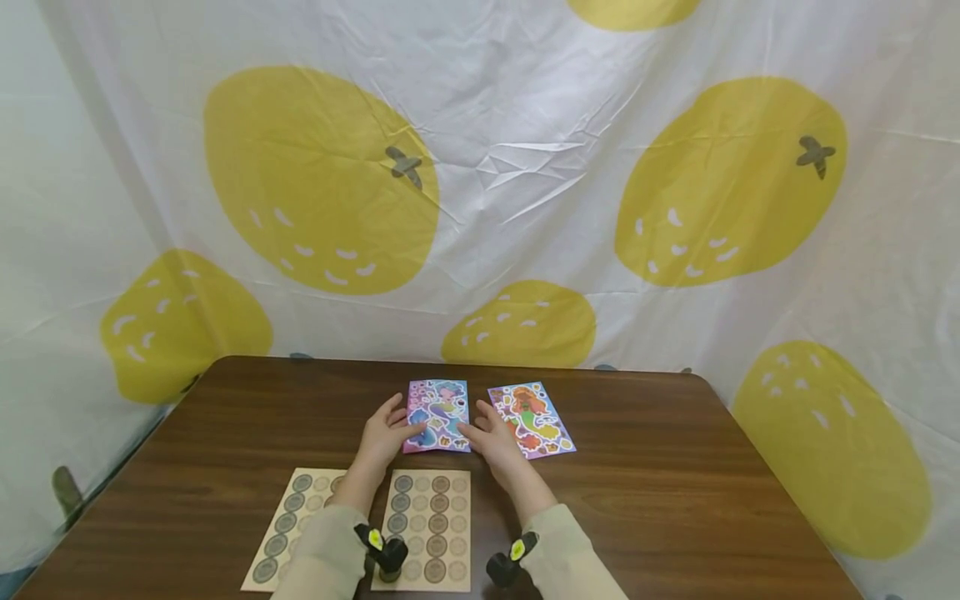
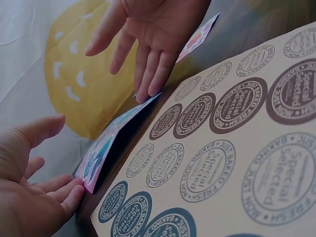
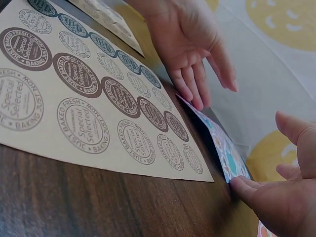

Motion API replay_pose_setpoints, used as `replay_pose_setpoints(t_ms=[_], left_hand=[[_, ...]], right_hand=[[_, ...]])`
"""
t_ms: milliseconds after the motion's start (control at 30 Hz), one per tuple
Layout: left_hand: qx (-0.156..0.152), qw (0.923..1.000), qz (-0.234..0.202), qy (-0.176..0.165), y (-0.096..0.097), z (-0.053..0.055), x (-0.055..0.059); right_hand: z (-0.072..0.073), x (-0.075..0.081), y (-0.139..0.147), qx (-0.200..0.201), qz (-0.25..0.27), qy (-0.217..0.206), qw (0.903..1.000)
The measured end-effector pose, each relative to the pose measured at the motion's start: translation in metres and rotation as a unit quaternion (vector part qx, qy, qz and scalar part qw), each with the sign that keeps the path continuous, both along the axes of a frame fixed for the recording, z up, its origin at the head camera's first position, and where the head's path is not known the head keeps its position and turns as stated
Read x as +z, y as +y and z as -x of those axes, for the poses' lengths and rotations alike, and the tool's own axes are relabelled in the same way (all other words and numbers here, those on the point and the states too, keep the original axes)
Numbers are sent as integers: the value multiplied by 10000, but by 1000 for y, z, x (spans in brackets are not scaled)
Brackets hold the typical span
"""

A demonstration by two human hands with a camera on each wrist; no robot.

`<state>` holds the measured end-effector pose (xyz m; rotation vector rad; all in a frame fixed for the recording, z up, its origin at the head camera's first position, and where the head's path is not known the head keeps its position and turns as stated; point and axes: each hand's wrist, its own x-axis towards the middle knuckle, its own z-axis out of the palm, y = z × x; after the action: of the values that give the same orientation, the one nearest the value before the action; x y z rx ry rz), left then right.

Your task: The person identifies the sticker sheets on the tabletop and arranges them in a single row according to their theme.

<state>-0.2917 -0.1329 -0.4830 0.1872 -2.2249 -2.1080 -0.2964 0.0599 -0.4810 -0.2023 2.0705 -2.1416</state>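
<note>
A sticker sheet with a blue-haired mermaid [image 1: 446, 404] lies near the far side of the table between the two hands. My left hand [image 1: 384, 435] is at its left edge, fingertips touching the corner in the left wrist view, thumb raised. My right hand [image 1: 493, 437] touches the opposite edge with extended fingertips, its thumb also lifted in the right wrist view. The sheet's near edge bows slightly up from the wood. Just right of it, a second sticker sheet with an orange-haired mermaid [image 1: 536, 412] lies angled, its lower left partly hidden by the right hand.
Two beige sheets of round labels lie nearer the body: one sheet [image 1: 422, 533] below the hands, another label sheet [image 1: 279, 525] to its left, partly under the left forearm. The brown table [image 1: 675, 500] ends at a white curtain with yellow fruit [image 1: 525, 321].
</note>
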Motion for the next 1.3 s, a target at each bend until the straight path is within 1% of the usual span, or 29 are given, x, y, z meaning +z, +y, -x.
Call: replay_pose_setpoints(t_ms=[167,400,500,633,667,733,833,967,1067,1167,1300], left_hand=[[-12,10000,-81,-38,0,-1,0],[-300,9994,-134,-47,2,-5,1],[-285,9994,-219,1,3,-5,1],[-140,9991,-376,138,2,-5,1],[-100,9992,-372,147,2,-5,1],[-67,9996,-259,123,1,-3,-1],[-119,9999,-51,-1,1,-1,0],[-222,9997,53,-71,1,-1,2],[-289,9996,-30,-55,2,-1,3],[-356,9992,-207,-13,3,-1,3],[-346,9987,-361,-17,5,-1,2]], right_hand=[[1,0,0,-18,99,-125,9999],[-1,1,-1,-1,60,-146,9999],[-4,8,-1,57,44,-157,9999],[-4,9,0,51,69,-199,9998],[-4,8,0,48,81,-216,9997],[0,3,0,24,65,-194,9998],[2,1,-1,45,43,-178,9998],[2,2,-2,113,-9,-176,9998],[1,5,-2,151,53,-241,9996],[1,6,-2,157,187,-316,9992],[1,6,-3,182,238,-340,9990]])
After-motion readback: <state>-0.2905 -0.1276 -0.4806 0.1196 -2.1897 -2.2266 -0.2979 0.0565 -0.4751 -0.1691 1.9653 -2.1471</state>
